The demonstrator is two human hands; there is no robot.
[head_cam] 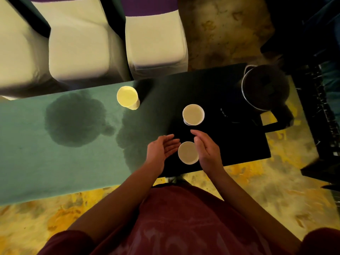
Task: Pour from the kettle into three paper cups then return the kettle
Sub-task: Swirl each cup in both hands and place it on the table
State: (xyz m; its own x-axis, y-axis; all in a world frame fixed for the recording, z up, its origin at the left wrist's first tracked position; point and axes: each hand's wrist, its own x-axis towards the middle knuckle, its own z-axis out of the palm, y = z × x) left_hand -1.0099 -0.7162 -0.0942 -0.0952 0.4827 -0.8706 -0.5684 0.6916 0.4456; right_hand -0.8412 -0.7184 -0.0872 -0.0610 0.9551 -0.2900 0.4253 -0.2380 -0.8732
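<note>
The nearest cup is flanked by the left hand and right hand, fingers relaxed, nothing gripped, near the bench front edge.

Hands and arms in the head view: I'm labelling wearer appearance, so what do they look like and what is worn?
Both the left hand and right hand are bare, with no gloves, rings or watch visible. The forearms are uncovered; short dark red sleeves show at the frame's bottom corners, matching the dark red shirt with a faint lighter pattern.

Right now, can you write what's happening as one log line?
left hand: open beside near cup | right hand: open beside it | kettle: on table, untouched
</note>
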